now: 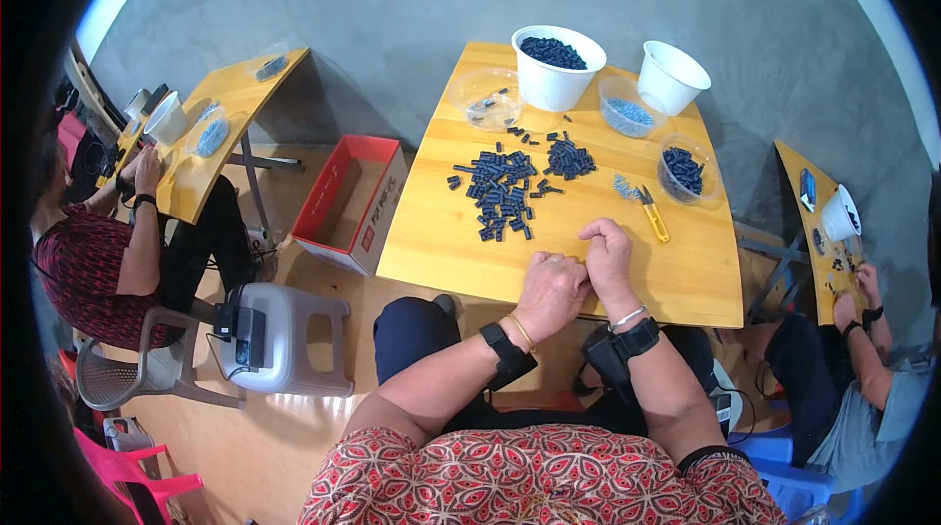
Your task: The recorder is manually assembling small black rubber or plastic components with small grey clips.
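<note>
Close together at the near edge of the yellow wooden table (pixel 421 250) are my two hands. My left hand (pixel 554 292) has curled fingers, and a ring shows on one of them. Touching or nearly touching it, my right hand (pixel 610 258) is closed too, its fingers bent inward. Whatever they may hold is hidden. Beyond them lies a large pile of small dark blocky parts (pixel 500 190), with a smaller pile of dark parts (pixel 570 158) to its right. Yellow-handled snips (pixel 654 219) rest right of my hands beside a little heap of pale blue-grey pieces (pixel 625 188).
At the back stand a white tub (pixel 555 84) full of dark parts and another white tub (pixel 674 77). Clear bowls hold blue-grey pieces (pixel 627 116) and dark parts (pixel 684 172); a shallow clear container (pixel 487 105) is far left. A red-and-white box (pixel 353 197) sits on the floor. People work at both sides.
</note>
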A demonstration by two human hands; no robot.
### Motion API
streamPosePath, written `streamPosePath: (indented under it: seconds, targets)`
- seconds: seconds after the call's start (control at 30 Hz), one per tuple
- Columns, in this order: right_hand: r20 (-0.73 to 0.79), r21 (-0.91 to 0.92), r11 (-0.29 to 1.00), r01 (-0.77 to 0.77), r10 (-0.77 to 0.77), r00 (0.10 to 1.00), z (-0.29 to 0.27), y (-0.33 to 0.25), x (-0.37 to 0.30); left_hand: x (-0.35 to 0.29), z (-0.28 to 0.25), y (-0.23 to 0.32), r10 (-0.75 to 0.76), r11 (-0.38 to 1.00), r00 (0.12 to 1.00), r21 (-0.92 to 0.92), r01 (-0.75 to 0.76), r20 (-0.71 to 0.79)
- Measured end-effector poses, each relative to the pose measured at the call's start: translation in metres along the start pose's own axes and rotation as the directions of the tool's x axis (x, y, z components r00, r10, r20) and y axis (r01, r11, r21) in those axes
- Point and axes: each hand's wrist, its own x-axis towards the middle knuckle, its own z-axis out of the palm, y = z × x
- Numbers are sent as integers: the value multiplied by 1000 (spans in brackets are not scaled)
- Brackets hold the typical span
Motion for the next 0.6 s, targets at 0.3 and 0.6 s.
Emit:
streamPosePath:
  seconds: [0.3, 0.6]
  targets:
    - [80, -291, 918, 270, -258, 963, -6, 2, 4, 2, 4, -4, -48, 999, 999, -8, 48, 25]
    - [88, -320, 885, 339, -329, 940, -5, -2, 6, 1, 8, -8, -40, 999, 999, 16, 40, -5]
